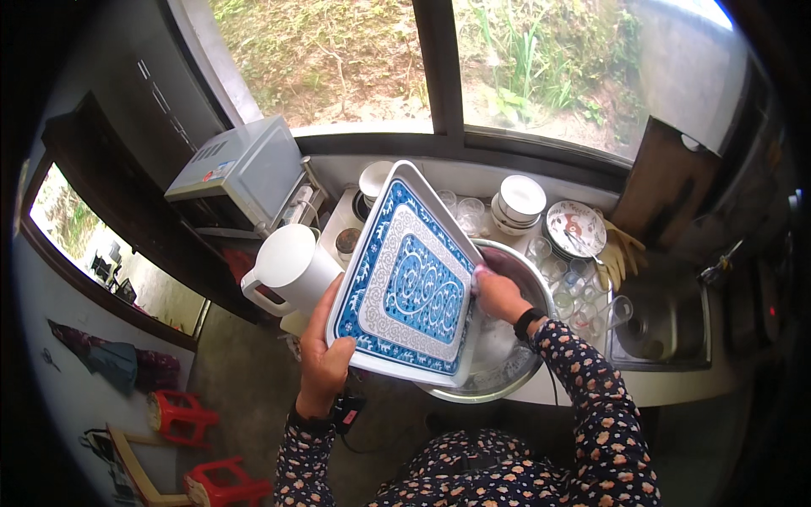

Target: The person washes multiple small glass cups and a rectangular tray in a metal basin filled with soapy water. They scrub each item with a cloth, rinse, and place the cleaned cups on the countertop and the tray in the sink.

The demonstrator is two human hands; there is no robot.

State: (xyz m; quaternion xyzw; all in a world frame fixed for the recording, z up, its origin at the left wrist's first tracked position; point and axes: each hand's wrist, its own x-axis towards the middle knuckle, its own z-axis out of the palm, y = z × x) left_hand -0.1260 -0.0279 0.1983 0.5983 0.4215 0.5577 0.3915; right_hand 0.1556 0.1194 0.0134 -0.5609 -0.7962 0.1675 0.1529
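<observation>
A rectangular tray (424,291) with a blue and white pattern is tilted up in front of me. My left hand (324,361) grips its lower left edge, thumb on the patterned face and fingers behind. At the right edge, my right hand (500,295) is against the rim; its fingertips are partly hidden, and a small bit of something pinkish shows there. Beneath the tray stands a large metal basin (538,279), partly covered by it, with wet, soapy-looking contents. Just left of the tray is a white plastic pitcher (288,260).
Several drinking glasses (580,304) crowd the counter right of the basin. Behind are stacked bowls (519,199), patterned plates (575,228) and rubber gloves (621,253). A sink (665,326) lies at right, a microwave oven (241,171) at left. Red plastic stools (180,415) stand on the floor.
</observation>
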